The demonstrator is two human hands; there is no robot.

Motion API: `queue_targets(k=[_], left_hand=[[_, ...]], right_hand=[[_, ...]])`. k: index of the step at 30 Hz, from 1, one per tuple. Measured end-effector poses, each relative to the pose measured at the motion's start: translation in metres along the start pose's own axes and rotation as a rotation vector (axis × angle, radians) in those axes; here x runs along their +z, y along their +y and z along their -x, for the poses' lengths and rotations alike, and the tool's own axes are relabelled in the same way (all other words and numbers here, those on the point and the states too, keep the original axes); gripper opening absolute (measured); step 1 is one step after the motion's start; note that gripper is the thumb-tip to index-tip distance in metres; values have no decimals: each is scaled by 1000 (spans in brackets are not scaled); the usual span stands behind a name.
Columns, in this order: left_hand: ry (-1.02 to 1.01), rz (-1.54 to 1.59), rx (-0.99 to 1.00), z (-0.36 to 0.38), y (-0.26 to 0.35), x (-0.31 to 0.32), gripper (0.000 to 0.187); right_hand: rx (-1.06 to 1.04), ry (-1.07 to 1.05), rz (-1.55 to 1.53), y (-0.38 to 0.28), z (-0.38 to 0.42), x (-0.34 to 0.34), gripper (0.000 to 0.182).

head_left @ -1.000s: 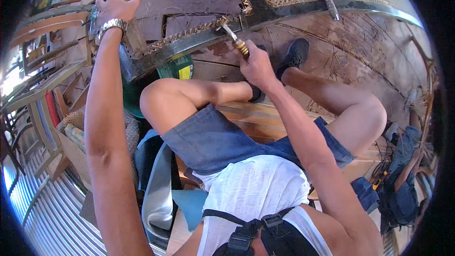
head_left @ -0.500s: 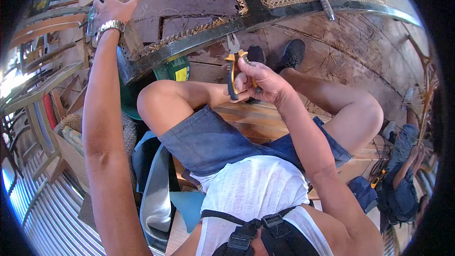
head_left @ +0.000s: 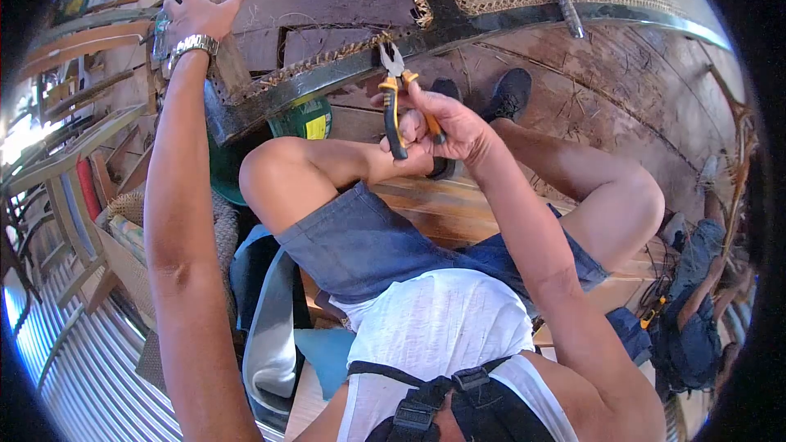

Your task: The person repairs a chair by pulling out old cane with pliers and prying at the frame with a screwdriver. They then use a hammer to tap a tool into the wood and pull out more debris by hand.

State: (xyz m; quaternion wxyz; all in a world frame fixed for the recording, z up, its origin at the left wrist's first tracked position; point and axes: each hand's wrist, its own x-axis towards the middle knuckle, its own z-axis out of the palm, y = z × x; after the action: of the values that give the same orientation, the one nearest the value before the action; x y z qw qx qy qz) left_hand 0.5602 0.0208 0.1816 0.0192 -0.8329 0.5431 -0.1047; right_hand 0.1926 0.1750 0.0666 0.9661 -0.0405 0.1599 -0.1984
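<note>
Reddish floor (head_left: 327, 0) in head view; combination pliers (head_left: 390, 106) clamped in right hand (head_left: 442, 124), jaws parted at frayed cane edging (head_left: 327, 57) on rail (head_left: 319, 76); left hand (head_left: 201, 18) laid splayed on wooden post (head_left: 229, 69); cane best gripped square, rail unscored

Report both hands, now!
Left hand: open, thumb spread wide, laid on the chair frame.
Right hand: closed around the handles of the pliers, whose jaws are open.

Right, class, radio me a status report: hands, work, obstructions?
Left hand on frame. Right hand gripping pliers, jaws open, near cane stubs. Nothing visibly blocking pliers.
</note>
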Motion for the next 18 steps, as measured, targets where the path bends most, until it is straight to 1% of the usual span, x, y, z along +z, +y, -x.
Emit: queue_targets(k=[2, 3, 6, 10, 12, 13, 16, 17, 18], left_hand=[[-6, -4, -2, 0, -1, 0, 128], [-10, -6, -3, -1, 0, 0, 128], [7, 4, 5, 0, -1, 1, 128], [-10, 18, -11, 0, 0, 1, 128], [-11, 27, -5, -1, -1, 2, 128], [-8, 26, -5, -3, -1, 1, 128], [-4, 28, 10, -2, -3, 3, 128], [-12, 25, 5, -2, -2, 3, 128], [-19, 23, -2, -1, -1, 2, 128]], right_hand=[[2, 15, 36, -12, -1, 4, 69], [52, 13, 22, -18, -1, 5, 68], [101, -7, -11, -22, -3, -2, 66], [65, -23, -81, -14, -7, -5, 64], [60, 4, -122, -10, -11, 2, 61], [66, 82, -99, -10, -11, 7, 60], [108, 103, -103, -17, -17, 10, 61], [113, 173, -54, -19, -17, 18, 62], [109, 171, -50, -18, -15, 18, 62]])
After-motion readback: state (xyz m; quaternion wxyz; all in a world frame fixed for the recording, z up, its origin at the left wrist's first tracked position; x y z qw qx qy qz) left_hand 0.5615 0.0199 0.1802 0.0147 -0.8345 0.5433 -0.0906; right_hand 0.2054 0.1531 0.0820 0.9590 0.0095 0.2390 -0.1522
